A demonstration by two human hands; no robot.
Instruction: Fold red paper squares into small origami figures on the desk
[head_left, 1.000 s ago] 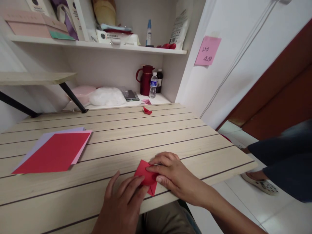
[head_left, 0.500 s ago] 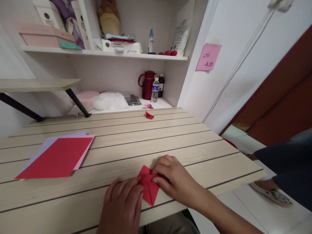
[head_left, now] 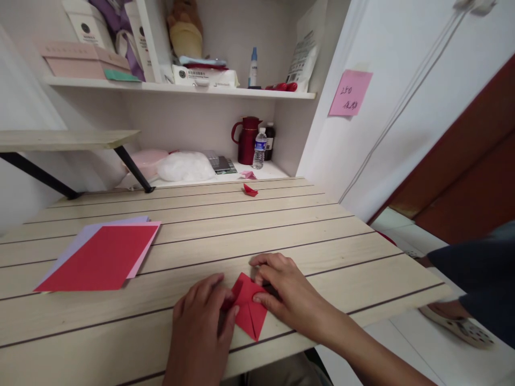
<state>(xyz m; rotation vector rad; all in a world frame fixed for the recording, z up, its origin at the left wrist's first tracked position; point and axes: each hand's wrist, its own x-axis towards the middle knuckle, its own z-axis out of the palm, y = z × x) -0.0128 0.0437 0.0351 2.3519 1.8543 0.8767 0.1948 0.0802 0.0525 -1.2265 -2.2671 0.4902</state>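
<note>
A small red folded paper [head_left: 250, 313] lies on the wooden table near its front edge, its lower corner pointing toward me, with a slit down the middle of its lower half. My left hand [head_left: 205, 316] is at its left side, thumb and fingers curled around the left corner. From the right, my right hand [head_left: 281, 292] has its thumb on the paper's right part, the index finger curled beyond the far edge. Part of the paper's right side is hidden under that hand. Farther back on the table sits a small red folded paper boat [head_left: 250, 190].
Red, pink and lilac paper sheets [head_left: 100, 257] are stacked at the left. A raised shelf [head_left: 68, 139] on black legs stands at the back left. Behind the table are a dark red jug [head_left: 248, 140] and a water bottle [head_left: 259, 149]. A person's leg [head_left: 475, 273] is at the right.
My left fingers have lifted and curled at the paper's left corner, baring more of its surface. My right index finger has stretched outward. The whole view has shifted slightly.
</note>
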